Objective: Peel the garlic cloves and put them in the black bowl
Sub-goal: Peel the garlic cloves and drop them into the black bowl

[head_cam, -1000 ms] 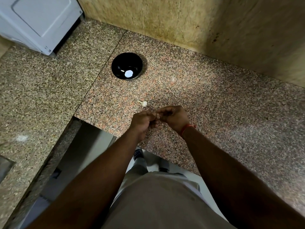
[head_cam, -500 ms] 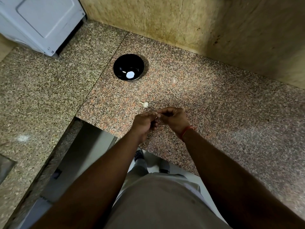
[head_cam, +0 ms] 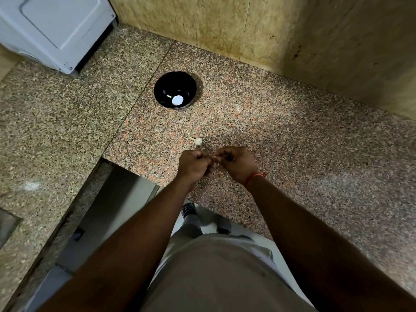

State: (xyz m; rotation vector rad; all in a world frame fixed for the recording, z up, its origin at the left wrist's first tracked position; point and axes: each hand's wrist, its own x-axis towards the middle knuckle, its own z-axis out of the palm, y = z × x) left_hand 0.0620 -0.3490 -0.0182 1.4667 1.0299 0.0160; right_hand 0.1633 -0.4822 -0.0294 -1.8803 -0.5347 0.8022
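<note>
Right now my left hand and right hand meet above the desk, fingers curled, pinching 1 garlic clove I judge mid-peel; it is mostly hidden. Next: strip the skin, drop it in the black bowl. Another garlic piece lies nearby. No writing is readable.

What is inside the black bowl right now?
The black bowl shows a round white patch and a small pale sliver on its bottom; they could be reflections or peeled garlic. The near inner wall is hidden by the rim.
</note>
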